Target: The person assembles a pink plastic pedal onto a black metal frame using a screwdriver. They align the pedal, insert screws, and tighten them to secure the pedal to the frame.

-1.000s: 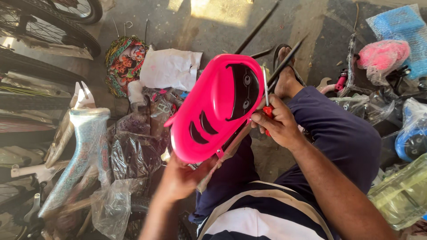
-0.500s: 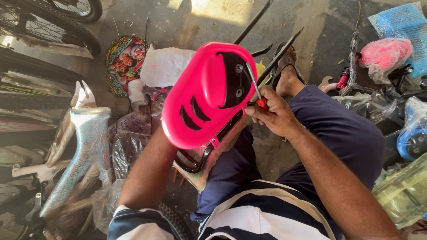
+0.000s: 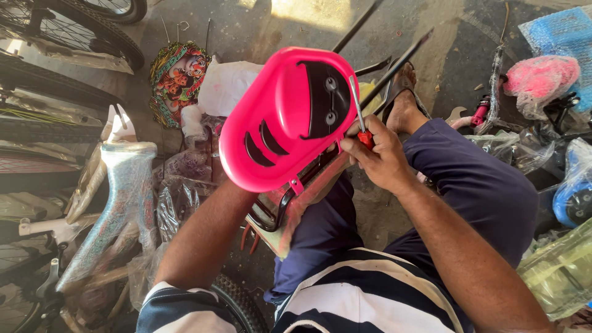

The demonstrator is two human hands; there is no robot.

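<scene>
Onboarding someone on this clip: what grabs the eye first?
The bright pink plastic seat fills the centre, tilted up over the person's lap, with a black panel and two screws on it. The right hand holds a red-handled screwdriver against that panel; the left hand is hidden behind the seat. At the left lies a plastic-wrapped bicycle frame, with spoked wheels at the top left.

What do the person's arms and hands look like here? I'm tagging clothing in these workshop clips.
Both arms are bare from above the elbow down, with no gloves, watch or rings visible. The right hand shows fully; the left hand is hidden behind the pink plastic panel. Short sleeves belong to a navy-and-white horizontally striped shirt, worn with dark navy trousers.
</scene>
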